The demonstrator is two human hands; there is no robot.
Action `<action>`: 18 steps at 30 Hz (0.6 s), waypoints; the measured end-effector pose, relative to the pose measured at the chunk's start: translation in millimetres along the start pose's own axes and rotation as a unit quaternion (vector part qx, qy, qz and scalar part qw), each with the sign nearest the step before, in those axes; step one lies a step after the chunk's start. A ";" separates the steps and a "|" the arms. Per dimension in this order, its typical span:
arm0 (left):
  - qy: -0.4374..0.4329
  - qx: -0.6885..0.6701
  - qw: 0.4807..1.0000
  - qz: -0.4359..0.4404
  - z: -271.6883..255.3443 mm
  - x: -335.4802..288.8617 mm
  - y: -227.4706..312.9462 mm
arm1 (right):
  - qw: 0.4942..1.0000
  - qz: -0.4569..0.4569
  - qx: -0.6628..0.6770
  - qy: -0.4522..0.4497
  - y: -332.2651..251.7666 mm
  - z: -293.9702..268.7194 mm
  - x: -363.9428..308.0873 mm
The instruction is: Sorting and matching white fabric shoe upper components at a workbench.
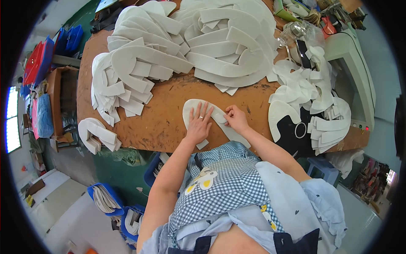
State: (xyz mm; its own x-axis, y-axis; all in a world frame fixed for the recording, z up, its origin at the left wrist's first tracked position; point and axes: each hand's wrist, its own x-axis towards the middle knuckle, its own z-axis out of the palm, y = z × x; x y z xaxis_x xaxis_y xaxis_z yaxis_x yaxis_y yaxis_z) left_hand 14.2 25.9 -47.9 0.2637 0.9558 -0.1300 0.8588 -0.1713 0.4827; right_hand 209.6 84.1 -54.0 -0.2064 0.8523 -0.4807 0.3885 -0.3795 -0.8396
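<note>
On the brown table in front of me lies a white U-shaped padding piece [237, 137], its curve pointing away and its legs toward me. My left hand [199, 126] rests flat on the curve's left side, fingers stretched out and a ring on one of them. Bent fingers of my right hand [237, 120] pinch at the right side of the same piece. A narrow white layer shows by those fingertips; whether it is separate or part of the piece I cannot tell.
Large heaps of similar white pieces [230, 51] cover the far side of the table [169, 106]. A smaller stack [99, 133] sits at the left edge. On the right are more pieces on black material [292, 131], beside a bulky pale machine [349, 76]. Blue bins [103, 197] stand below left.
</note>
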 end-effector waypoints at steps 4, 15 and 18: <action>-0.014 0.017 1.000 0.005 -3.6 0.3 0.3 | 1.000 0.005 -0.016 -0.010 -2.2 -3.9 3.6; -0.033 0.058 0.997 0.026 -12.5 1.7 -7.1 | 0.882 -0.169 -0.435 -0.061 -41.6 -0.5 11.7; 0.012 -0.027 0.999 0.023 0.9 -0.6 -24.8 | 0.807 -0.390 -0.436 -0.081 -43.0 21.3 1.9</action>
State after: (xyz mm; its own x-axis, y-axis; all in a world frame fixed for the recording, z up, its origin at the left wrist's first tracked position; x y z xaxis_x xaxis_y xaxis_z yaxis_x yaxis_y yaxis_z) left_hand -6.9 29.4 -60.6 0.2919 0.9525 -0.0862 0.8207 -0.2032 0.5340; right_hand 173.3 94.4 -24.2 -0.7803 0.6250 0.0215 0.5540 0.7067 -0.4401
